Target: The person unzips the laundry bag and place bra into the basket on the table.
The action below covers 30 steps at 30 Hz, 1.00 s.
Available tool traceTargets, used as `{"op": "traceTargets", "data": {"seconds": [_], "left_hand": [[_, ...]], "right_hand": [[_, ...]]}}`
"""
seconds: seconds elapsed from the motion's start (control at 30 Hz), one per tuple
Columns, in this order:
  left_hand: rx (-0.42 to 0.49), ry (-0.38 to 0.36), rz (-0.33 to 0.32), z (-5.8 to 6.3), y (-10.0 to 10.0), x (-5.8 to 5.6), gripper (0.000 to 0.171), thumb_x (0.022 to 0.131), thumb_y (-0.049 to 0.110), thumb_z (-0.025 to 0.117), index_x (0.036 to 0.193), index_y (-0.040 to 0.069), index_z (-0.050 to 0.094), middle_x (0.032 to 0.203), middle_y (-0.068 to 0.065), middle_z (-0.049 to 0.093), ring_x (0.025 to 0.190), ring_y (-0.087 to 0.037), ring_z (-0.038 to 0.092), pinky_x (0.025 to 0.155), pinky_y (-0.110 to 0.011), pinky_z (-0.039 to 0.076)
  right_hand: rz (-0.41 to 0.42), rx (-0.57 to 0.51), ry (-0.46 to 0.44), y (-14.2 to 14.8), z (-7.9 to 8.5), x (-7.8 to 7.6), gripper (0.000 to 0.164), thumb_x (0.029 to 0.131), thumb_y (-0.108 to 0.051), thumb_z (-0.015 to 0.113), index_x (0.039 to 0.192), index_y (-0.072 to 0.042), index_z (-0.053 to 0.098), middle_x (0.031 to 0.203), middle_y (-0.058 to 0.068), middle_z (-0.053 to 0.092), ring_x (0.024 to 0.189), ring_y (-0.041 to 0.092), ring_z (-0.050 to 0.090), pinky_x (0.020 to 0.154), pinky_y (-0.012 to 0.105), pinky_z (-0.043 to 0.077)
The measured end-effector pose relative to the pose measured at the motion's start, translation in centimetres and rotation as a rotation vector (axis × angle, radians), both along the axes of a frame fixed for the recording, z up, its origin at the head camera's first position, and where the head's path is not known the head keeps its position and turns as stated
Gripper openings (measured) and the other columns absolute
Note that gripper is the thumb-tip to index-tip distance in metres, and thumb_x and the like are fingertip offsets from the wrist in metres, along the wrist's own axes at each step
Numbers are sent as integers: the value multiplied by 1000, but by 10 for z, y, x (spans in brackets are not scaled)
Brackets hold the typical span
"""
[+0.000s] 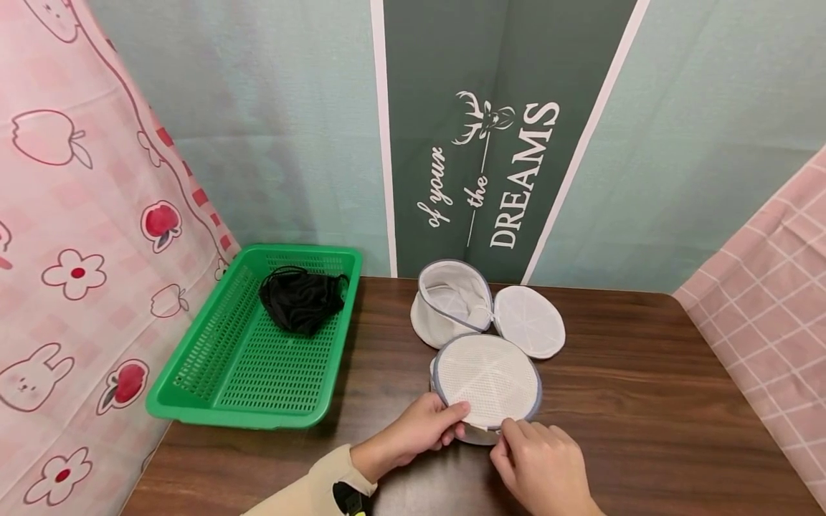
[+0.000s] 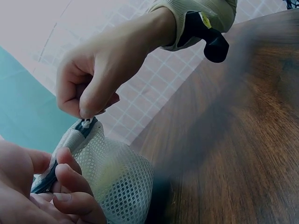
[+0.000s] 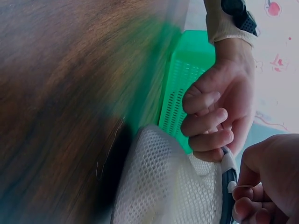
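Observation:
A round white mesh laundry bag (image 1: pixel 487 380) with grey-blue zipper trim stands near the table's front, its lid lying over the top. My left hand (image 1: pixel 429 423) grips its rim at the front left, thumb on top of the lid. The right hand (image 1: pixel 545 466) pinches the small zipper pull at the front edge, as the left wrist view shows close up, with the zipper (image 2: pixel 88 127) right under the fingertips. Behind stands a second mesh laundry bag (image 1: pixel 429 326), its lid (image 1: pixel 529 322) folded open to the right.
A green plastic basket (image 1: pixel 329 387) stands on the left of the brown wooden table (image 1: pixel 632 401), with a black drawstring pouch (image 1: pixel 300 301) inside. Printed curtains hang behind and along both sides.

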<state>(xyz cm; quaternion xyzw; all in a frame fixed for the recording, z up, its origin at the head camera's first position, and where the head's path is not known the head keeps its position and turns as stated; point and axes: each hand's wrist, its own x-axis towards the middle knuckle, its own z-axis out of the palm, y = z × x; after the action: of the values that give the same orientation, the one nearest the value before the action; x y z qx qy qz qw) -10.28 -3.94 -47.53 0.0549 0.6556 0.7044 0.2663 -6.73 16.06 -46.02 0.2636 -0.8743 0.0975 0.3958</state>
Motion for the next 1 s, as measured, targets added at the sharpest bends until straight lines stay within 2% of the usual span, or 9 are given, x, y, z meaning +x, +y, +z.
{"op": "traceTargets", "data": {"seconds": [0.33, 0.6, 1.0], "left_hand": [[-12, -23, 1, 1, -4, -3, 38, 102, 24, 59, 68, 8, 58, 56, 5, 50, 47, -3, 35, 42, -14, 25], [-35, -30, 3, 1, -6, -5, 37, 102, 25, 59, 69, 9, 59, 58, 6, 52, 49, -2, 37, 43, -14, 27], [-45, -44, 30, 0, -11, -6, 33, 101, 23, 59, 71, 11, 58, 59, 6, 52, 50, -2, 38, 44, -15, 26]], "right_hand": [[-54, 0, -75, 12, -6, 0, 18, 79, -20, 40, 61, -17, 38, 54, -10, 26, 45, 6, 19, 44, 23, 17], [-71, 5, -80, 18, -6, -2, 19, 81, -21, 40, 62, -16, 40, 54, -8, 31, 43, 10, 24, 43, 25, 19], [-90, 14, -73, 25, -5, -7, 22, 82, -21, 37, 62, -15, 39, 54, -9, 25, 44, 8, 21, 43, 25, 17]]}}
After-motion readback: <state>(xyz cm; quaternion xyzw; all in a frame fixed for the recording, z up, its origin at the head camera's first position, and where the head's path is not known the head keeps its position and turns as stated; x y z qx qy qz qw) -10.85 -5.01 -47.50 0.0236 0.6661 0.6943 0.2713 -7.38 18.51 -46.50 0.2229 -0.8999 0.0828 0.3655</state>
